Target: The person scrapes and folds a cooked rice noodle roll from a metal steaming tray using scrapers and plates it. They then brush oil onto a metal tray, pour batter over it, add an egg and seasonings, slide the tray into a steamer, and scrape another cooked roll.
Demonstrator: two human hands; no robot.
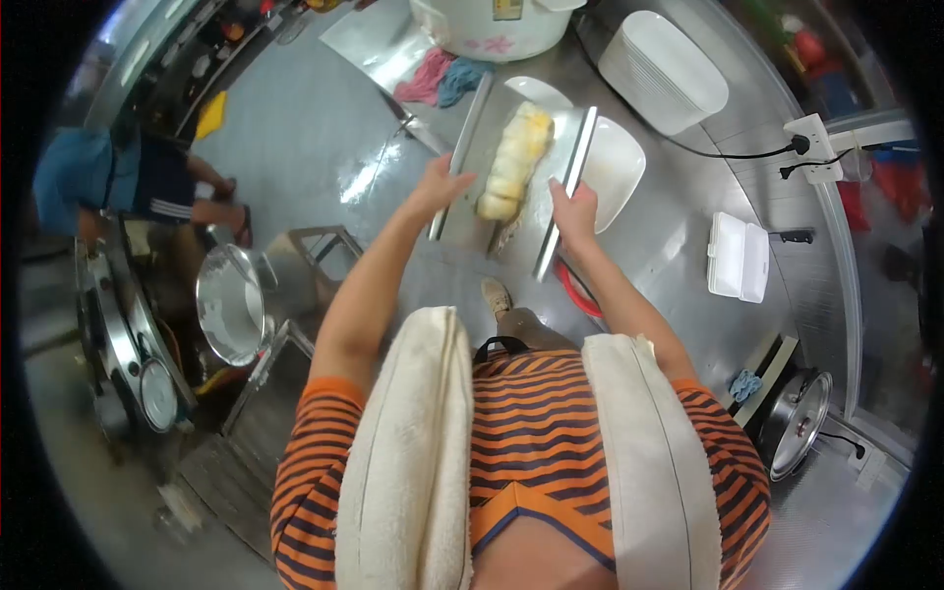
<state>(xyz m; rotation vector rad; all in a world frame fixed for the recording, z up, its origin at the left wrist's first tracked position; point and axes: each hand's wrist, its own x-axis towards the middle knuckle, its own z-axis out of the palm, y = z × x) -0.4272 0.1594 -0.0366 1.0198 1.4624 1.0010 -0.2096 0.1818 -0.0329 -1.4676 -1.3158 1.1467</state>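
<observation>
A metal tray (564, 147) with raised side rims is held in front of me, tilted. On it lies a pale, folded rice noodle roll (516, 162) with yellow patches that look like egg. My left hand (439, 189) grips the tray's left rim, thumb over the edge. The opposite rim is in my right hand (574, 209), whose fingers are partly hidden beneath. Behind the tray, a white oval plate (621, 177) and part of another white dish (539, 92) show on the steel counter.
White plates (664, 74) are stacked at the back right. A white tub (497, 29) stands behind pink (425, 79) and blue (460, 81) cloths. A foam box (737, 258) and knife (795, 236) lie right. To my left are a metal pot (231, 305) and another person (118, 177).
</observation>
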